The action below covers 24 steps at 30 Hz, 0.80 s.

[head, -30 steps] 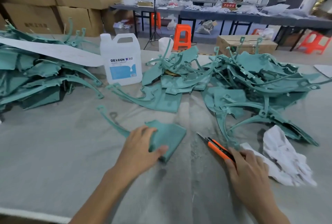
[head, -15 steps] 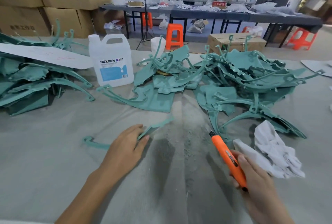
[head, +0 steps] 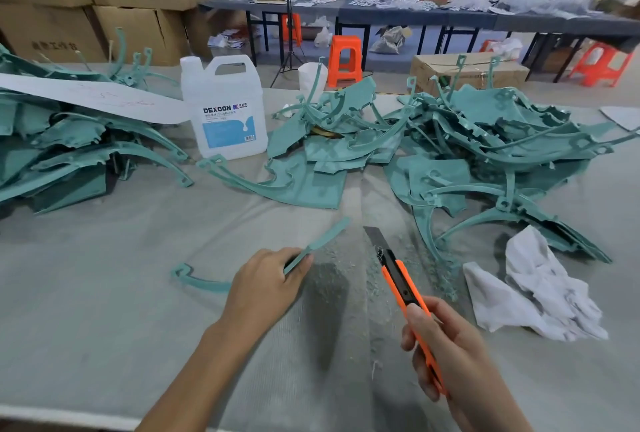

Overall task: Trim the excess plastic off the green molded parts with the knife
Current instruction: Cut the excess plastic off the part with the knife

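Note:
My left hand [head: 265, 284] grips a green molded part [head: 322, 240] by its middle and holds it on edge over the grey table. The part's thin edge faces me, and its hooked end [head: 183, 272] sticks out to the left. My right hand [head: 446, 348] holds an orange utility knife [head: 403, 288] by the handle. The blade is out and points up and away, a short way right of the part without touching it.
Heaps of green parts lie at the left [head: 69, 151], the middle [head: 322, 154] and the right [head: 502, 151]. A white DEXCON jug [head: 225, 109] stands behind them. A crumpled white cloth [head: 540, 289] lies at the right. Plastic shavings [head: 349, 272] litter the table between my hands.
My left hand lifted the part off the table and turned it from flat to edge-on. My right hand picked the knife up and raised it, blade now pointing up beside the part.

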Each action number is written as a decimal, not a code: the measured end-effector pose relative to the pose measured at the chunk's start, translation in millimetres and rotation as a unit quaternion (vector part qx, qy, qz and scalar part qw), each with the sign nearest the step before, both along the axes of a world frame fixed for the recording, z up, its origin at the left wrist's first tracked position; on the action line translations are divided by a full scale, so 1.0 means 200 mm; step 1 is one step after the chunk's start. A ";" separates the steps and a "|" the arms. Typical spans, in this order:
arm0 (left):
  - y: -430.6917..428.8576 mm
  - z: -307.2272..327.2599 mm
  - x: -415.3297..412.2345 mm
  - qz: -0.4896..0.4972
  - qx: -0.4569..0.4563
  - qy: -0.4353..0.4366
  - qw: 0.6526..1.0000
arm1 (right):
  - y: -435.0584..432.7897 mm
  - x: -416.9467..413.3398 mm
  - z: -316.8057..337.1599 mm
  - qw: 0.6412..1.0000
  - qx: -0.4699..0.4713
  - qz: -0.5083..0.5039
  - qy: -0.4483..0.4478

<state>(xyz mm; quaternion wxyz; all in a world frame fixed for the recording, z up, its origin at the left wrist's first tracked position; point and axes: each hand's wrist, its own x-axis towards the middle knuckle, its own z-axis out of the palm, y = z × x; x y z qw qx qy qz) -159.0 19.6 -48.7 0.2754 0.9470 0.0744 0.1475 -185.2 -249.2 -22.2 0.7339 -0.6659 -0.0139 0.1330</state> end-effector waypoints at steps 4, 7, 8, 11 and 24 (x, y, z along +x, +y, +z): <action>0.00 0.00 0.00 0.013 0.013 -0.007 1.000 | 0.05 -0.03 0.01 0.998 -0.038 -0.003 -0.056; 0.01 0.00 0.01 0.009 0.023 -0.005 1.000 | 0.07 -0.04 0.00 0.991 -0.088 0.026 -0.100; 0.01 0.00 0.01 0.006 0.028 -0.004 1.000 | 0.09 -0.05 0.01 0.988 -0.097 0.035 -0.111; 0.01 0.01 0.02 0.000 0.034 -0.004 0.999 | 0.13 -0.06 0.02 0.983 -0.118 0.053 -0.133; -0.01 0.02 0.03 0.034 0.034 0.036 0.998 | 0.22 -0.01 -0.01 0.954 -0.203 0.046 -0.214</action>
